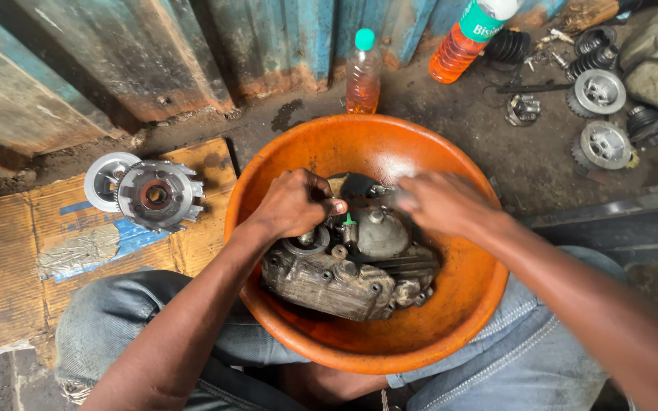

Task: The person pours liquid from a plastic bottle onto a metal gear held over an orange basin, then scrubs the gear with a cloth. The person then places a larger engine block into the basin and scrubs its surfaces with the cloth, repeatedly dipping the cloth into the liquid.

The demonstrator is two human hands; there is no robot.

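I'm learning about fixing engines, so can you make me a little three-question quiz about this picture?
1. True or false: the grimy metal engine part lies inside the orange basin.
2. Which hand looks blurred? A) left hand B) right hand
3. Fill in: the round toothed clutch part to the left rests on flattened ____.

Key
1. True.
2. B; the left hand is sharp and grips something small over the part.
3. Cardboard. Two bottles of orange liquid stand or lie behind the basin.
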